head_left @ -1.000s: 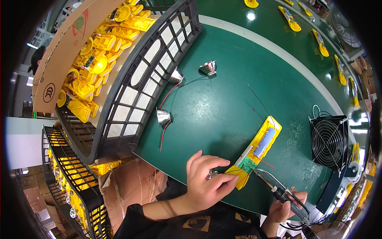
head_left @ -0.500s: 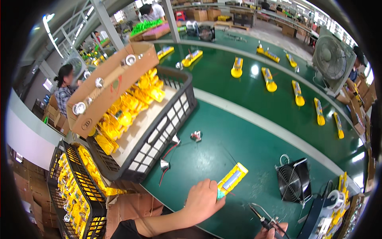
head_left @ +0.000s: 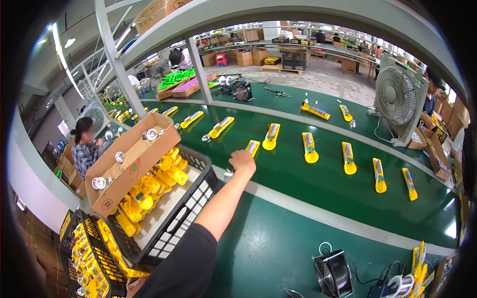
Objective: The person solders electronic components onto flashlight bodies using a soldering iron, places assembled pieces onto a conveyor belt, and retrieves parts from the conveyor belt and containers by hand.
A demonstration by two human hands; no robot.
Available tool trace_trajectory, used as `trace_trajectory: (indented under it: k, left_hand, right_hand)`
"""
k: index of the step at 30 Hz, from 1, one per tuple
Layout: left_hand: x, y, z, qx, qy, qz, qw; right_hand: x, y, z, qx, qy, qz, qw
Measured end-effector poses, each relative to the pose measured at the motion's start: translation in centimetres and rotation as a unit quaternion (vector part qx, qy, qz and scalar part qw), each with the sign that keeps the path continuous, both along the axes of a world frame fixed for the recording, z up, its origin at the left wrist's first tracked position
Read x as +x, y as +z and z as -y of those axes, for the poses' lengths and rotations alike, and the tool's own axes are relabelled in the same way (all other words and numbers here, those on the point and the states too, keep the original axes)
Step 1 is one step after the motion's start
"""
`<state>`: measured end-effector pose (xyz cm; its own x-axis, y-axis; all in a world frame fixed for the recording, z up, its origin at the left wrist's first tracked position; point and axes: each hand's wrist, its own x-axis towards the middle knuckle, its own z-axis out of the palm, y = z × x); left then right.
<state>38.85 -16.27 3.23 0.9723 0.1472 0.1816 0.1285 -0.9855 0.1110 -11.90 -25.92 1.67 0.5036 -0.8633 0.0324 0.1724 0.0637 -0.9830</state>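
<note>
Yellow plastic, likely light and stiff, the lamp housing [head_left: 254,146] is over the green belt [head_left: 290,179], partly hidden by the person's left hand [head_left: 242,162]. Its fingers curl; whether they grip it cannot be told. Side walls seem the safest hold, sparing fragile innards.

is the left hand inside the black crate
No, the left hand is out over the green strip, next to a yellow piece.

Place: factory assembly workshop
Conveyor [head_left: 288,169]: under the left hand [head_left: 242,163], lined with yellow housings [head_left: 349,158]
Crate [head_left: 175,216]: left of it, heaped with more
</note>
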Motion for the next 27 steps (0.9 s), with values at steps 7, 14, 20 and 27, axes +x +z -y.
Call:
trace_trajectory:
  k: [7,14,20,27]
  left_hand:
    - [6.3,-0.8,3.8,-0.051,-0.092,0.063,0.992]
    - [6.8,-0.6,6.2,-0.103,-0.191,0.145,0.965]
    - [4.5,0.2,7.9,-0.033,-0.266,0.2,0.943]
    - [5.0,-0.4,11.7,-0.112,-0.178,0.096,0.973]
  right_hand:
    - [-1.0,-1.8,0.1,0.149,0.008,0.059,0.987]
    - [-1.3,-2.1,0.2,0.136,-0.002,0.043,0.99]
    - [-0.9,-1.6,0.1,0.029,-0.004,-0.007,1.0]
    - [-0.8,-1.6,0.0,0.042,0.007,-0.013,0.999]
